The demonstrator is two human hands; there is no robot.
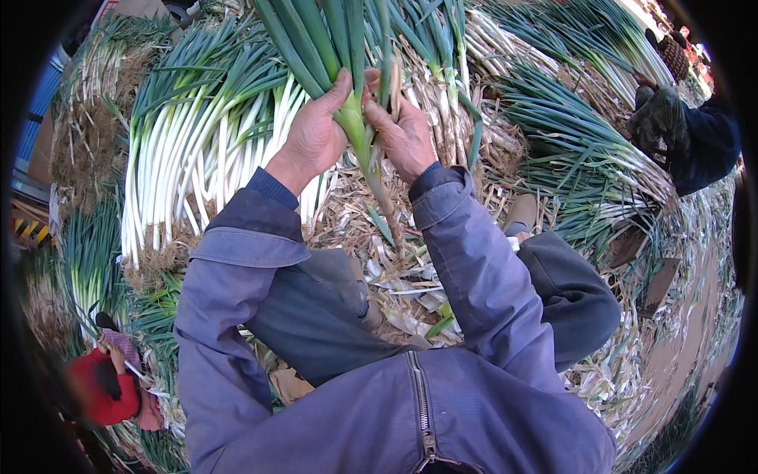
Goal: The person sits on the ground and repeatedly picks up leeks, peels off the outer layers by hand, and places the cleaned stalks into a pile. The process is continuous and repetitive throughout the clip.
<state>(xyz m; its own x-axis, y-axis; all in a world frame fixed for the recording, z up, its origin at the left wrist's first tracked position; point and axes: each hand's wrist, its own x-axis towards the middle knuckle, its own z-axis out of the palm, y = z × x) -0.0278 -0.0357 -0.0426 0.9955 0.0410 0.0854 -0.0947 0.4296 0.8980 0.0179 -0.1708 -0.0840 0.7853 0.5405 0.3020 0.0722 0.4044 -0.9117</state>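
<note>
A large green onion (pixel 355 127) hangs root end down in front of me, its broad green leaves spreading up past the top of the picture. My left hand (pixel 317 133) grips it where the leaves join the stalk, thumb laid along the base of the leaves. On its other side, my right hand (pixel 405 133) pinches a loose outer leaf (pixel 385 53) and dry strips (pixel 395 89) between thumb and fingers. The stalk's lower part still wears brownish skin, and its root tip hangs over peelings (pixel 408 308) between my legs.
White-stalked green onions (pixel 195 154) lie piled at left. Unpeeled onions (pixel 453 118) with dry brown skins lie ahead, and more bundles (pixel 586 136) lie at right. A person in red (pixel 112 385) sits at lower left; another person's dark sleeve (pixel 707 142) shows at far right.
</note>
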